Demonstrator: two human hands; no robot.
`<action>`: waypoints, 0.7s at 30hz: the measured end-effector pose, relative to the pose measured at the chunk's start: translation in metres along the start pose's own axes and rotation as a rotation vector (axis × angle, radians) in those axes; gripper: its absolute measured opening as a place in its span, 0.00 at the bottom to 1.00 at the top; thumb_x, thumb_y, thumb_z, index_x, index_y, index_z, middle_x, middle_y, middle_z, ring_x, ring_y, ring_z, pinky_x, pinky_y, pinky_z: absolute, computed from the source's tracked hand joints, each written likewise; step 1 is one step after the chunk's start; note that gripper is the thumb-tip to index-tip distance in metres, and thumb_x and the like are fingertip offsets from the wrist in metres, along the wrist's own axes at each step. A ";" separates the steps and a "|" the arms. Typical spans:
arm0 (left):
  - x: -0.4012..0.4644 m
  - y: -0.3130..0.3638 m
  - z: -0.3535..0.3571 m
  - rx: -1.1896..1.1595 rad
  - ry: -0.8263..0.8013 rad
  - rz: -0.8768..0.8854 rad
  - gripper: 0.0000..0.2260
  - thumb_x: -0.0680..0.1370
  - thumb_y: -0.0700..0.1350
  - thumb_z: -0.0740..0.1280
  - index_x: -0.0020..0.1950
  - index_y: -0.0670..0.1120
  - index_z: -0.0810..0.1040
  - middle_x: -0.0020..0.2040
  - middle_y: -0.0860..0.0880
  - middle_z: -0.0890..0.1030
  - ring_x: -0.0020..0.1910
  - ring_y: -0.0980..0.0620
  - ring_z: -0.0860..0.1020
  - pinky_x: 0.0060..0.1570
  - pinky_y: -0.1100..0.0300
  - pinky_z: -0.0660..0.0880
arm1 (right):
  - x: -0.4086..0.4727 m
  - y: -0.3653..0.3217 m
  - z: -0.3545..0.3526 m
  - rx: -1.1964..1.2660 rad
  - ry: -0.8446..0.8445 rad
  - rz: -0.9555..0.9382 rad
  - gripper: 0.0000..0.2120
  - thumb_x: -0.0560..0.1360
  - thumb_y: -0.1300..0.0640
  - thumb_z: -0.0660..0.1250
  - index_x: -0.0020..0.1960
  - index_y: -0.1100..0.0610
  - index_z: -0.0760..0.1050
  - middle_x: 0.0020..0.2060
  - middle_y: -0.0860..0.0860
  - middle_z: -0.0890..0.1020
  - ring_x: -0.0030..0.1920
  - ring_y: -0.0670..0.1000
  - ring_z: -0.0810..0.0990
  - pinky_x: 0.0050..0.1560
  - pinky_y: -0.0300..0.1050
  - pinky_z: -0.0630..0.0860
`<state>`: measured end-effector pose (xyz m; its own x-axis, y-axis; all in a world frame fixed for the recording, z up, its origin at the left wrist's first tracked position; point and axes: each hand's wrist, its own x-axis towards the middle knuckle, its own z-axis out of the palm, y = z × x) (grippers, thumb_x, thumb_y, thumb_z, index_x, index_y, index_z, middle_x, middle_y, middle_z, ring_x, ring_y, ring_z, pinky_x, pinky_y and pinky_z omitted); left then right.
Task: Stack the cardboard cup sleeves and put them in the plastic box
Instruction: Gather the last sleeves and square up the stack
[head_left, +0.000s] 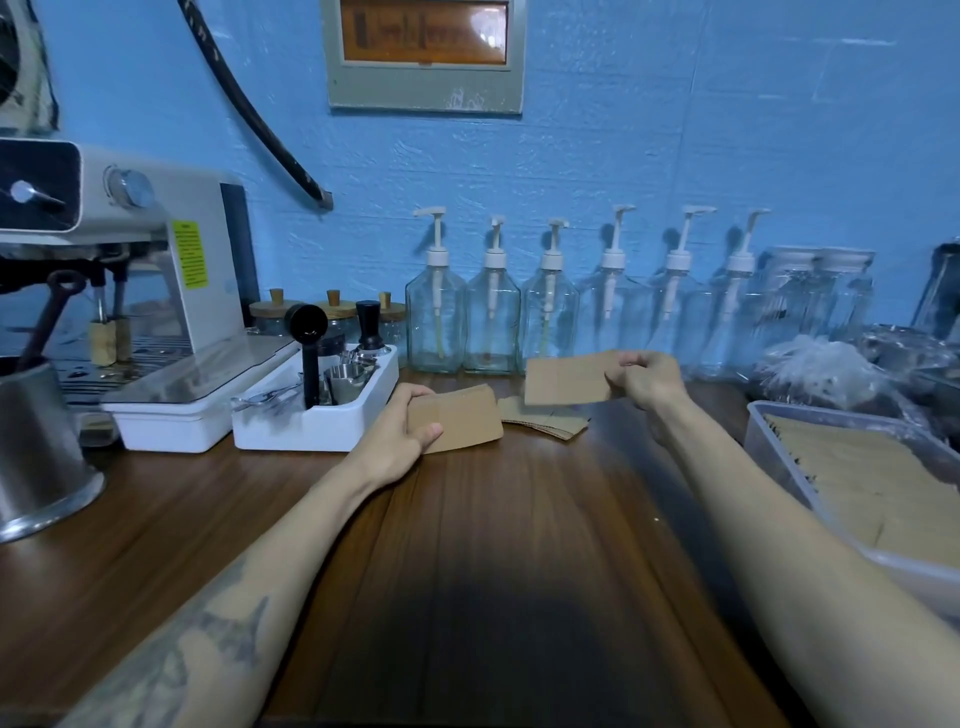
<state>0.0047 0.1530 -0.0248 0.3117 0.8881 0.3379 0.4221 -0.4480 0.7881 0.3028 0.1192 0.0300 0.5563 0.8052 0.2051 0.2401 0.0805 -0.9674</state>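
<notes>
Left hand (402, 426) grips a sleeve stack (460, 422) at 10 o'clock. Right hand (647, 382) pinches 1 sleeve (566, 382) at 1 o'clock. Plastic box (769, 441) sits at 3 o'clock.

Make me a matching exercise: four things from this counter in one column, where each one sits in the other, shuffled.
Things:
1. single sleeve
2. sleeve stack
3. loose sleeves
4. plastic box

Places:
A. lying on the counter between the hands
B. gripped by the left hand
C. at the right edge, with cardboard inside
D. raised in the right hand

Pairs: 1-D, 2-B, 3-A, 4-C
</notes>
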 end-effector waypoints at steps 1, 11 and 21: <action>0.000 0.000 0.000 0.005 -0.007 -0.009 0.17 0.80 0.42 0.67 0.67 0.48 0.67 0.60 0.47 0.74 0.59 0.49 0.73 0.53 0.61 0.70 | -0.009 0.001 -0.001 0.056 0.020 -0.001 0.11 0.75 0.72 0.63 0.42 0.57 0.76 0.34 0.51 0.78 0.33 0.47 0.75 0.24 0.30 0.68; -0.004 0.002 -0.003 -0.116 -0.076 -0.028 0.28 0.71 0.49 0.78 0.65 0.50 0.67 0.57 0.53 0.75 0.55 0.56 0.76 0.54 0.59 0.75 | -0.067 0.009 0.053 0.003 -0.352 -0.126 0.08 0.75 0.74 0.66 0.51 0.64 0.72 0.33 0.55 0.76 0.25 0.42 0.78 0.29 0.36 0.77; 0.001 -0.002 0.001 -0.075 -0.036 0.104 0.14 0.78 0.41 0.70 0.61 0.47 0.71 0.54 0.52 0.76 0.53 0.55 0.76 0.51 0.68 0.73 | -0.075 0.021 0.073 -0.495 -0.483 -0.579 0.33 0.79 0.57 0.65 0.79 0.46 0.53 0.69 0.48 0.61 0.69 0.47 0.65 0.71 0.45 0.63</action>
<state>0.0048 0.1548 -0.0265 0.3812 0.8322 0.4026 0.3217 -0.5277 0.7862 0.2085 0.1034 -0.0168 -0.1266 0.8853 0.4474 0.7562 0.3781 -0.5340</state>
